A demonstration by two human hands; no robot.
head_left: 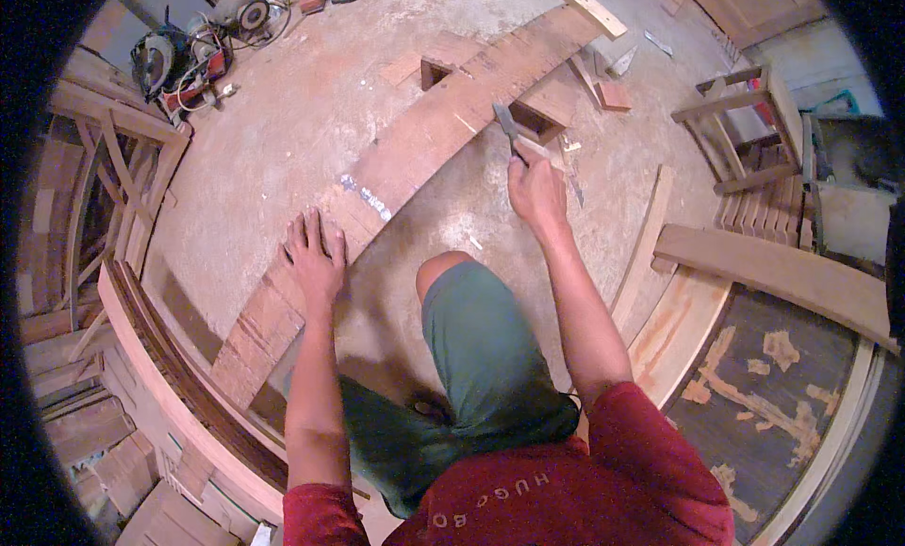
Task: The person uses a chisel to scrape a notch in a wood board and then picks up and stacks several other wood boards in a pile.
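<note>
A: Where is the chisel [506,122]?

B: The right hand [535,190] is clenched around its handle, blade tip at the edge of the square mortise [535,120] near the plank's [415,150] far end.

A: And the left hand [314,256]?

B: Spread flat, holding nothing, pressing the plank to the floor [283,122] near its near end. I'd keep that weight on and pare lightly along the cut's edge.

A: Any labels?

B: Only a pale, torn strip of tape [368,197] across the plank's middle.
</note>
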